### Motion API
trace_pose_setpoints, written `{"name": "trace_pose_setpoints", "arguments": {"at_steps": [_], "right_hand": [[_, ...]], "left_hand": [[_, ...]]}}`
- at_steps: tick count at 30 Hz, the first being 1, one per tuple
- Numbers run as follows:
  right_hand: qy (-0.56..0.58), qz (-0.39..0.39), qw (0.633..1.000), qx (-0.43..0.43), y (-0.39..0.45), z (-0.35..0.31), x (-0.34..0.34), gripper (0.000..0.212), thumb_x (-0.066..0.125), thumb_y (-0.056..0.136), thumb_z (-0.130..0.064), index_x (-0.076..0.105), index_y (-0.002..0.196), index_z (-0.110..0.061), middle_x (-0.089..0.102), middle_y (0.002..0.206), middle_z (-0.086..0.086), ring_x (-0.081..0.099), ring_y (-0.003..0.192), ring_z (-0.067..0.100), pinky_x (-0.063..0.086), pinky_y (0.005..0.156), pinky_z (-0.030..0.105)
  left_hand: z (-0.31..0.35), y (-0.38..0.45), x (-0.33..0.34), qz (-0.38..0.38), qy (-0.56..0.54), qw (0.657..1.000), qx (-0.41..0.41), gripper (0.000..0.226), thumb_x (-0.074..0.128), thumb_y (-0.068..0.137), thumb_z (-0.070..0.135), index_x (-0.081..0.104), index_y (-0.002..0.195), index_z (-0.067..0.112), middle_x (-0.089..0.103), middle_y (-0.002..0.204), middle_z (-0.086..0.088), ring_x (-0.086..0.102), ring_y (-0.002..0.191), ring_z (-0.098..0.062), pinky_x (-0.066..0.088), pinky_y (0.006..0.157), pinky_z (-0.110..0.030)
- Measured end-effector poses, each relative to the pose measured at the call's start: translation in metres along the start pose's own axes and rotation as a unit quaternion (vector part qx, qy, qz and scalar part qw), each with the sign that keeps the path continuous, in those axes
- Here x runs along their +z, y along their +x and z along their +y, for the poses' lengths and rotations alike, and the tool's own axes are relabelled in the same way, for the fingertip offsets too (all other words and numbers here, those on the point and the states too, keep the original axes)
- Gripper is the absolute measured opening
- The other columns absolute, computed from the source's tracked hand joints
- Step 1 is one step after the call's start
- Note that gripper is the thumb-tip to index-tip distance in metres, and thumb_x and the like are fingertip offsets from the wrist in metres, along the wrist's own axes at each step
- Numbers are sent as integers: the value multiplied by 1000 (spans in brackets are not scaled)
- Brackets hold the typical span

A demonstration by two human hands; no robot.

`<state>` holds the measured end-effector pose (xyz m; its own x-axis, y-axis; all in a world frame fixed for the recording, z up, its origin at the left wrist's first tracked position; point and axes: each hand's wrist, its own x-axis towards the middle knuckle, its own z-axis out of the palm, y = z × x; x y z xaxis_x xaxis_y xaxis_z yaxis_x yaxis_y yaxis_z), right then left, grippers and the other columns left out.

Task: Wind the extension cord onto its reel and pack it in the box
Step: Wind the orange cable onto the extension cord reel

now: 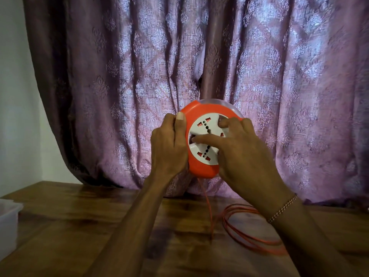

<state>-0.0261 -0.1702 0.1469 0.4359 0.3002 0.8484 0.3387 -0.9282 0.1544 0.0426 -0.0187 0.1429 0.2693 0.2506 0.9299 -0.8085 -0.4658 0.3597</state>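
I hold a round orange reel [207, 110] with a white socket face [205, 140] upright above the table. My left hand [169, 148] grips the reel's left rim, thumb on the front edge. My right hand [243, 154] lies over the white socket face, its fingers curled into the recesses of the hub. A thin orange cord [208, 206] hangs from the reel's bottom down to the table. There it lies in loose loops [249, 228] to the right, partly hidden by my right forearm.
A brown wooden table [79, 216] spreads below. A white plastic box [9, 218] stands at the table's left edge. A purple patterned curtain [199, 56] hangs right behind the reel, its hem on the table's far edge. A pale wall [16, 76] lies left.
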Motion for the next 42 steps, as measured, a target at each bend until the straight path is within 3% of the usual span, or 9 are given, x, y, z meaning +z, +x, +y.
{"name": "trace_pose_setpoints", "arguments": {"at_steps": [3, 6, 11, 18, 22, 28, 31, 37, 42], "right_hand": [[7, 23, 1000, 17, -2, 0, 1, 61, 33, 73, -29, 64, 121, -48, 56, 115, 8, 49, 105, 33, 48, 75, 36], [32, 33, 997, 61, -3, -1, 1, 57, 60, 75, -28, 59, 126, -53, 62, 107, 4, 56, 102, 31, 50, 76, 37], [48, 120, 979, 159, 0, -2, 7, 59, 53, 79, -71, 64, 127, -38, 77, 92, 3, 69, 88, 36, 57, 74, 41], [137, 158, 961, 184, 4, 5, 9, 40, 52, 88, -56, 74, 102, -26, 74, 71, -3, 70, 75, 29, 55, 70, 41], [84, 147, 981, 92, 1, 8, -4, 13, 65, 85, -34, 66, 98, -29, 70, 84, -3, 60, 85, 29, 48, 62, 35], [62, -48, 997, 13, -1, 4, -5, 53, 38, 82, -33, 53, 131, -48, 48, 129, 9, 40, 122, 33, 52, 81, 47], [60, -29, 998, 20, -1, 2, -2, 55, 40, 80, -33, 57, 129, -48, 47, 129, 9, 39, 123, 32, 53, 77, 44], [39, 27, 998, 49, -3, 3, 7, 59, 61, 73, -24, 58, 124, -54, 52, 109, 2, 49, 109, 28, 49, 66, 36], [29, 120, 987, 107, -2, -1, 12, 61, 58, 77, -68, 60, 130, -39, 75, 85, 3, 69, 83, 34, 56, 67, 39]], "left_hand": [[0, -1, 2, -8, 3, 1000, 3, 46, 30, 101, 49, 46, 74, 15, 48, 55, 6, 46, 49, -11, 39, 49, -42], [2, -3, 5, -6, 9, 1000, 4, 40, 32, 101, 47, 43, 74, 20, 46, 53, 8, 44, 48, -8, 36, 48, -37], [2, -3, 3, 1, 18, 1000, 2, 38, 35, 103, 41, 42, 73, 19, 46, 53, 7, 45, 50, -8, 29, 49, -32], [3, -5, 6, -6, 19, 1000, 0, 37, 33, 103, 41, 42, 73, 21, 45, 53, 8, 43, 49, -8, 33, 51, -37], [1, -3, 3, 1, 21, 1000, -2, 38, 33, 103, 42, 41, 72, 23, 45, 54, 7, 44, 50, -7, 32, 50, -36], [1, -4, 3, -1, 9, 1000, 1, 40, 34, 104, 41, 47, 75, 16, 49, 55, 6, 49, 50, -9, 38, 46, -31], [2, -4, 3, -2, 5, 1000, 3, 37, 35, 104, 38, 46, 75, 16, 46, 54, 9, 49, 50, -4, 32, 44, -18], [1, -5, 4, -7, 18, 1000, 9, 39, 33, 103, 41, 45, 75, 17, 47, 54, 7, 46, 48, -9, 33, 46, -30], [3, -4, 3, 8, 35, 999, 12, 38, 34, 103, 41, 44, 74, 18, 45, 54, 9, 47, 51, -5, 29, 47, -22]]}}
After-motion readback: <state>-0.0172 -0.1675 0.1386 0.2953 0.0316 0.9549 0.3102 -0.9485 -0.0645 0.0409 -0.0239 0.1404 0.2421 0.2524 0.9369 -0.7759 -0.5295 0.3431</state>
